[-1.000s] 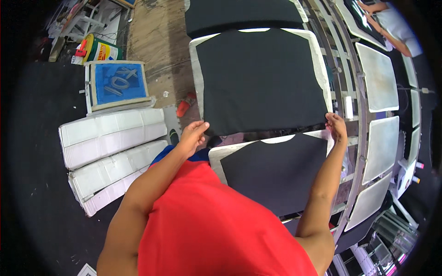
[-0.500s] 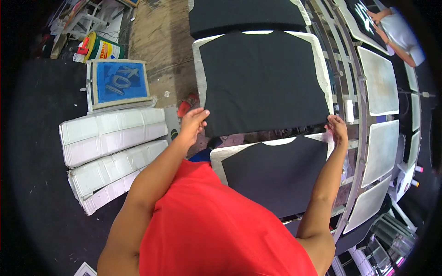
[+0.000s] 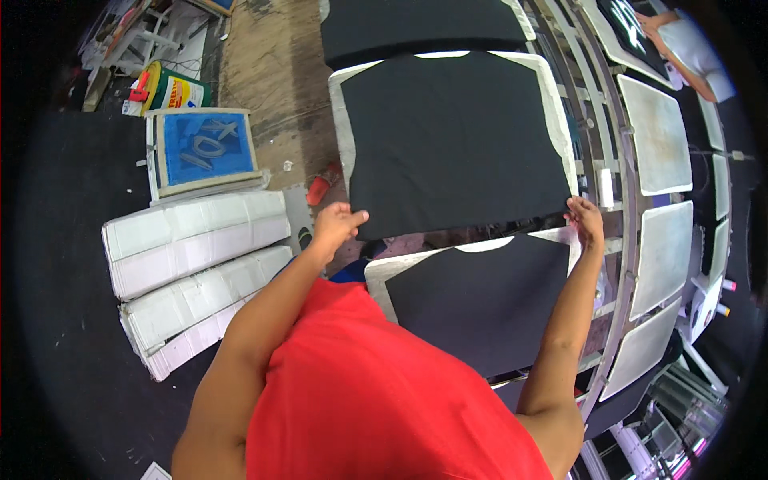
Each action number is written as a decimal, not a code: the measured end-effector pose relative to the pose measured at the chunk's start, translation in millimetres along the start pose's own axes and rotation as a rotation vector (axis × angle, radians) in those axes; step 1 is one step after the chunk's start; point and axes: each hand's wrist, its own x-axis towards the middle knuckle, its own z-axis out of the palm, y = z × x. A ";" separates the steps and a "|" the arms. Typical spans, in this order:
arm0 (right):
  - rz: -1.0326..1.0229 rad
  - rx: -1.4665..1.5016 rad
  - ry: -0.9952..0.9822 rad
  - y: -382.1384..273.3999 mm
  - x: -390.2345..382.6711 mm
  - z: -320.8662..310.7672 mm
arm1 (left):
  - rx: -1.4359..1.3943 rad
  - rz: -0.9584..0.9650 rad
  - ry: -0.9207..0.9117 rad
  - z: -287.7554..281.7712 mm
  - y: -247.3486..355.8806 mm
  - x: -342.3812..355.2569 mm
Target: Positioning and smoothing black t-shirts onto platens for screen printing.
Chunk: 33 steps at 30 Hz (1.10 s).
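A black fabric panel (image 3: 460, 144), cut like a garment piece with its neck curve at the far end, lies over a pale printing board (image 3: 342, 128). My left hand (image 3: 338, 227) pinches the panel's near left corner between thumb and fingers. At the near right corner, my right hand (image 3: 586, 221) has its fingers closed on the fabric edge. Between the hands the near edge runs almost straight, with faint creases in the cloth. Closer to me, a second black panel (image 3: 484, 304) lies on another board, partly hidden by my red shirt.
A metal rail frame (image 3: 624, 240) runs along the right, with more pale boards (image 3: 660, 260) beyond it. Another person's arm (image 3: 680, 56) works over a board at far right. White cartons (image 3: 200, 236), a blue-mesh screen frame (image 3: 206, 148) and a green bucket (image 3: 180, 88) stand left.
My left hand has shifted slightly toward me at the corner. The right hand stays almost in place, and the panel looks a little smoother. The view has tilted slightly.
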 end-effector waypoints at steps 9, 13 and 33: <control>-0.008 -0.021 -0.003 -3.5 2.3 1.4 | -0.034 -0.103 -0.088 -12.5 -35.3 -6.2; -0.048 -0.081 0.048 -0.3 2.3 7.5 | 0.002 -0.102 -0.097 -14.1 -37.8 -3.9; -0.727 -1.223 0.368 6.1 -45.9 129.0 | 1.165 1.271 -0.200 85.9 80.7 43.5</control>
